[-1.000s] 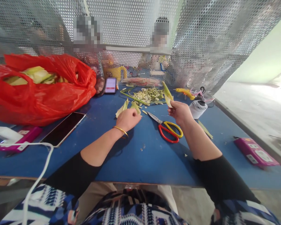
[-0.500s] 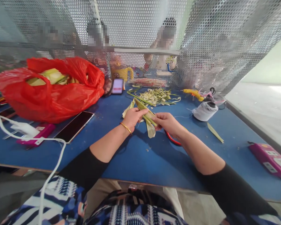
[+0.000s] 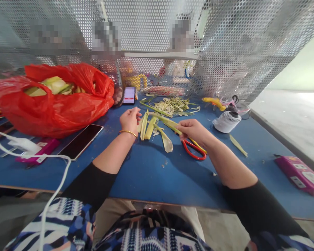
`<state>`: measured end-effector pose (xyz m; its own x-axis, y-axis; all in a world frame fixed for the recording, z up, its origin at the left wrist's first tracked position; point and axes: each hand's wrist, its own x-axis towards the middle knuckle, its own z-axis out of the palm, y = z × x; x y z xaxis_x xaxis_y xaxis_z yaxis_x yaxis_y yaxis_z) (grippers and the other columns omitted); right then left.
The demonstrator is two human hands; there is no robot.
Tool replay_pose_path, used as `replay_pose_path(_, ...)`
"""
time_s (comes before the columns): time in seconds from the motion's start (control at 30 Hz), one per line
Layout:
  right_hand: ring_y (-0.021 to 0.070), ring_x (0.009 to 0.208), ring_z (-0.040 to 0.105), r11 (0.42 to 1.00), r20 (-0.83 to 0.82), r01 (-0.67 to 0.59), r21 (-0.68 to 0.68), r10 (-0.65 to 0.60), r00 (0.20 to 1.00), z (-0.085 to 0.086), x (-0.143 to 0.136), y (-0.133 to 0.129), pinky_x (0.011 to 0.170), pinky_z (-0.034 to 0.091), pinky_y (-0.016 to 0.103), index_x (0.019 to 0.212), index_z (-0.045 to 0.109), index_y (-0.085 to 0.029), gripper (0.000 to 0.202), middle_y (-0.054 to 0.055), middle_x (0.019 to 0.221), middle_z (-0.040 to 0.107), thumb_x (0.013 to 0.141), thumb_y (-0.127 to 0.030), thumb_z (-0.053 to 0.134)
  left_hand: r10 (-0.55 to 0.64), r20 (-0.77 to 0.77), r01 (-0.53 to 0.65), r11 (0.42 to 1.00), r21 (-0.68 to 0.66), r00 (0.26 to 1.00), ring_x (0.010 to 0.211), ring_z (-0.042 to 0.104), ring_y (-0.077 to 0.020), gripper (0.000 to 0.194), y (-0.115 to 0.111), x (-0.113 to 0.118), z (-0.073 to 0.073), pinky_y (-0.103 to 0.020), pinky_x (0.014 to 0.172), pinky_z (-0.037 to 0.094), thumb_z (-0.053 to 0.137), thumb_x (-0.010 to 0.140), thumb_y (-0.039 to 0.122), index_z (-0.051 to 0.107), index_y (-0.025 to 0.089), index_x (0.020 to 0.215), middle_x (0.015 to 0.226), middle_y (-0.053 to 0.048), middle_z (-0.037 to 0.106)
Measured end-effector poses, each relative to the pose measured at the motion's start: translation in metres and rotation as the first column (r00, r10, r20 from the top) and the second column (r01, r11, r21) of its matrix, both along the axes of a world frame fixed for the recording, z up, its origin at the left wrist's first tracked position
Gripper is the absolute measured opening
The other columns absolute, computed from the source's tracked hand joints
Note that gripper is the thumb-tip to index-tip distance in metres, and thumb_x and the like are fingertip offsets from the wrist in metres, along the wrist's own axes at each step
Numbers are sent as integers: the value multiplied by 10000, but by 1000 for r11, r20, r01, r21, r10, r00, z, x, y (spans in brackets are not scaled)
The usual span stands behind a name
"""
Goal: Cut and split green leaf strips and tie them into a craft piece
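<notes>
My right hand (image 3: pixel 192 131) pinches the near end of a long green-yellow corn husk strip (image 3: pixel 169 122), which points away to the left above the table. My left hand (image 3: pixel 130 120) is off to the left of the strip's far end, its fingers curled; whether anything small is in them is hidden. Between the hands lie several pale husk pieces (image 3: pixel 151 128). A wider husk piece (image 3: pixel 166 143) hangs or lies toward me. Scissors with red handles (image 3: pixel 195 153) lie just under my right hand, partly covered by it.
Behind the hands is a heap of husk scraps (image 3: pixel 172 105). To the left stand a red plastic bag (image 3: pixel 75 111) of husks and a phone (image 3: pixel 81 141). A white thread spool (image 3: pixel 226 122), yellow glue gun (image 3: pixel 214 102) and purple box (image 3: pixel 300 172) are right. A perforated metal screen (image 3: pixel 157 31) rises behind.
My left hand has let go of the husk and drawn back to the left. My right hand keeps its end, moving slightly right. The pieces below and the scissors' handles now show more.
</notes>
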<state>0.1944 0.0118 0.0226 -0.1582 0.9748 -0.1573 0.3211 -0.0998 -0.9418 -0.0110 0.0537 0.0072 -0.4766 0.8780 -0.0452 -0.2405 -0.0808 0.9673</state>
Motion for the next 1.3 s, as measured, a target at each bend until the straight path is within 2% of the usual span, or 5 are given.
replay_pose_path(0.33,89,405,512,994,62,16,108,-22,998,-8,-18,-5,464,424,203,490,506,-200,397,-51,411,537,783,-354,725,-530,-231,509,848,-146,816,422,440,-64,380,-30,29,-9,-209,423,309,742,792,409,556,171,562,516,26,542)
replay_pose_path(0.5,76,370,470,999,69,37,31,-39,997,-5,-2,2,427,398,195,485,514,-194,371,-61,383,489,751,-280,758,-472,-479,487,867,-103,740,384,416,-76,405,-20,21,-14,-218,453,328,668,853,348,579,178,497,394,38,478)
replay_pose_path(0.77,73,372,480,936,-142,352,11,-347,927,9,24,13,399,395,189,580,615,-162,218,-34,420,504,766,-216,716,2,-292,45,987,155,956,380,386,-90,395,9,-13,0,-231,462,301,676,816,436,584,199,513,367,59,396)
replay_pose_path(1.1,62,383,468,983,-349,130,-131,-168,922,4,10,5,404,392,174,595,622,-149,160,-41,446,495,720,-203,706,380,-681,-95,904,417,627,912,685,-208,378,9,-41,5,-327,940,478,443,992,371,718,162,1146,846,-46,754)
replay_pose_path(1.3,56,371,476,980,-354,121,-156,-170,920,2,0,2,406,389,164,600,646,-138,147,-39,440,505,736,-187,671,49,-968,268,956,117,246,1447,404,-337,567,0,-21,2,-471,1160,356,624,838,174,569,170,1402,1562,-173,440)
